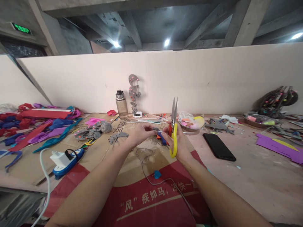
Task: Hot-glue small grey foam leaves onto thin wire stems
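Note:
Over the cardboard, my left hand (142,134) is closed, its thumb and fingertips pinching a small grey piece (155,129). My right hand (180,142) has a pair of scissors (174,126) hooked in it, blades pointing up and yellow handle towards me. The fingertips of that hand also meet a small blue object (162,138) close to the left fingertips; its kind is unclear. Thin grey cord (144,165) trails below the hands across the cardboard. A blue heart-shaped scrap (157,174) lies beneath them.
To the left are a grey yarn ball (106,126), a power strip (68,164) and coloured fabric strips (44,129). Behind stand a bottle (121,105) and a grey hanging ornament (134,91). A phone (219,147) and purple sheet (276,146) lie right; a white partition (189,75) rises behind.

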`<state>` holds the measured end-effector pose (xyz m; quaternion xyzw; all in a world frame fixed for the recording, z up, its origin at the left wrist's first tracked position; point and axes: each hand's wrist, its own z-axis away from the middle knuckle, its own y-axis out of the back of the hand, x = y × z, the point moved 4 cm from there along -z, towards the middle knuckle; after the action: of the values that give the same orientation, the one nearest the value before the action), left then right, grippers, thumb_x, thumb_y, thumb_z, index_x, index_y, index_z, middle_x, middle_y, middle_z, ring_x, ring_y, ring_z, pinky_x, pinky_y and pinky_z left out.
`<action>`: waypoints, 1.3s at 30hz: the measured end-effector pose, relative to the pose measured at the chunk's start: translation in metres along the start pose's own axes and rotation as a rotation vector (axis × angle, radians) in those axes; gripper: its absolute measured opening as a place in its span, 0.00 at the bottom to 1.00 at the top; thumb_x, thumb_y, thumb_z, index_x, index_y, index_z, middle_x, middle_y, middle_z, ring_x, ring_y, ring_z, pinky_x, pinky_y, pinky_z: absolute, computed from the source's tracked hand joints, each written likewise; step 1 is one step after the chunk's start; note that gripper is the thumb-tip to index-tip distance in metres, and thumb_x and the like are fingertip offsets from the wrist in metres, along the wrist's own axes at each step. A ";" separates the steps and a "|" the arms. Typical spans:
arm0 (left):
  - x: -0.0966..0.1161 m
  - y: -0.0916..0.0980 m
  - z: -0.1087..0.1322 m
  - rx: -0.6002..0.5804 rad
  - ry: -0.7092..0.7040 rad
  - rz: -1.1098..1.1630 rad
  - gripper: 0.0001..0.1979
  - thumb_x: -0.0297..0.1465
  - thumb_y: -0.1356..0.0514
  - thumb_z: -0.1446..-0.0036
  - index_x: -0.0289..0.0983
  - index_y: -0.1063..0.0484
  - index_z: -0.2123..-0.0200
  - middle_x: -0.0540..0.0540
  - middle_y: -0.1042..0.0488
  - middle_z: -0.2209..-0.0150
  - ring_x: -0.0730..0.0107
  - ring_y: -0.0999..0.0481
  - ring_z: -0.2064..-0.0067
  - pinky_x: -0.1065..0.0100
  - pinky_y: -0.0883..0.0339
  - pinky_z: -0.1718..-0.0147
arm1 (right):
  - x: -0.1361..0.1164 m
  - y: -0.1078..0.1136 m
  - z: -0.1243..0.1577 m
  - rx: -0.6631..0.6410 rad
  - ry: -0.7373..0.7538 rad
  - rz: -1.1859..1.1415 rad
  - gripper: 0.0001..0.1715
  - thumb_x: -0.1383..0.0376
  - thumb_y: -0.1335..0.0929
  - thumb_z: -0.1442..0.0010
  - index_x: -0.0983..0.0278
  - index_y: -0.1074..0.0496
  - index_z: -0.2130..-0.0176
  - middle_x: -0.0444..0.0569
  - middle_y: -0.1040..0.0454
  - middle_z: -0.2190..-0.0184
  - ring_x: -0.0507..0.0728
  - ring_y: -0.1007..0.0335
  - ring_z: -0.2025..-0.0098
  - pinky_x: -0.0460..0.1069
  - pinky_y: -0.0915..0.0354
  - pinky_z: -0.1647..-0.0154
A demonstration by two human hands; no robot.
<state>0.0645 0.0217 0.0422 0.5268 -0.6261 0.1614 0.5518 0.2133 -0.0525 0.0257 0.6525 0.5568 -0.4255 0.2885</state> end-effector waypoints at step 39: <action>0.007 0.002 0.000 0.143 0.055 0.545 0.12 0.36 0.31 0.53 0.34 0.27 0.72 0.52 0.32 0.80 0.79 0.35 0.79 0.74 0.45 0.78 | 0.026 -0.010 0.007 -0.256 -0.028 0.261 0.12 0.54 0.33 0.40 0.59 0.32 0.60 0.42 0.32 0.70 0.52 0.37 0.70 0.48 0.40 0.69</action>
<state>0.0638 0.0190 0.0494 0.3720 -0.7165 0.3619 0.4661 0.2028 -0.0435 0.0004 0.6711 0.5127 -0.3192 0.4299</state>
